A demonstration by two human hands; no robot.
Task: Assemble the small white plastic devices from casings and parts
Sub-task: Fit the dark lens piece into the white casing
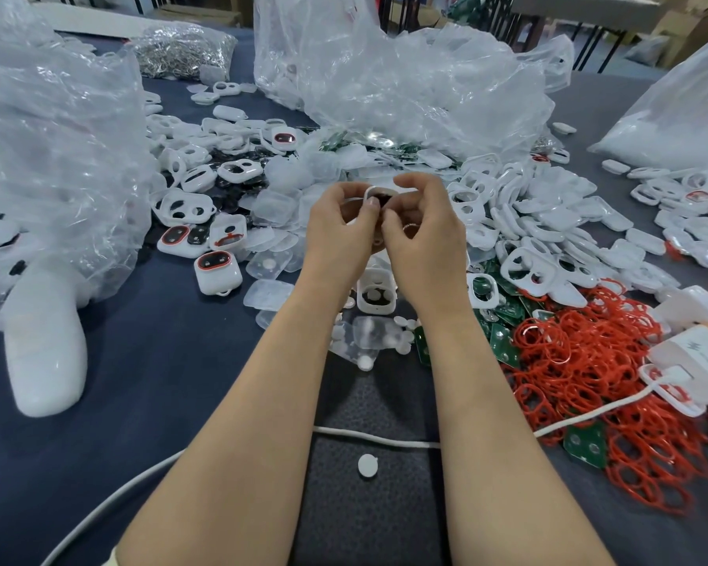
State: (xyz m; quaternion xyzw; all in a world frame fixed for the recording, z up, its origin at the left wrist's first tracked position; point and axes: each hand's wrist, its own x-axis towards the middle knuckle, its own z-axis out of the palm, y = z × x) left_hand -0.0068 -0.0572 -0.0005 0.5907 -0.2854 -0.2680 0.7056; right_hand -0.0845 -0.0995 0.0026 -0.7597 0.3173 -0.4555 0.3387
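Dark desk (160, 361) heaped with spare casings (548, 222), boards (584, 443), rings (581, 353); bags (58, 128) along far edge. Left hand (336, 226) and right hand (422, 234) both pinch one casing (379, 193), raised over mid-desk. Risk: insert cocks or slips, lost in litter below. Fingers hide the seat; dark inner part unidentifiable.

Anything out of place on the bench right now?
One white disc lies alone on the dark mat by the white cable, apart from the other discs.
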